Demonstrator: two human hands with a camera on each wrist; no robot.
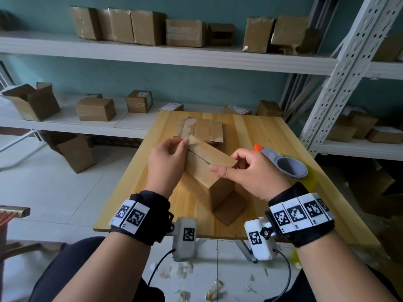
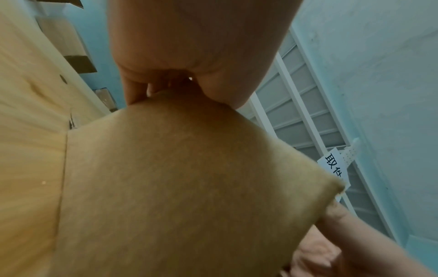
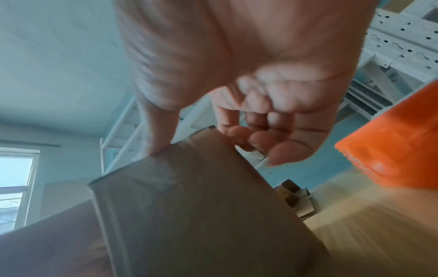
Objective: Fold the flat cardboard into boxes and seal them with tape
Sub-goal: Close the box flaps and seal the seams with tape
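Observation:
A small brown cardboard box [image 1: 205, 166] stands tilted on the wooden table [image 1: 257, 136], its top flaps folded shut with a dark seam between them. My left hand [image 1: 168, 158] holds its far left corner, fingertips pinching a raised flap end [image 1: 192, 139]. My right hand [image 1: 246, 168] grips the near right corner, thumb on top and fingers curled behind. The box [image 2: 180, 187] fills the left wrist view, and the box [image 3: 189, 206] shows a strip of clear tape in the right wrist view. A stack of flat cardboard [image 1: 201, 129] lies behind. A tape dispenser [image 1: 287, 163] with an orange tip sits just right of my right hand.
White metal shelves [image 1: 152, 53] behind and to the right carry several finished and open boxes. More boxes stand on the floor at left [image 1: 76, 153]. Scraps of tape litter the floor [image 1: 178, 269] under the table's near edge.

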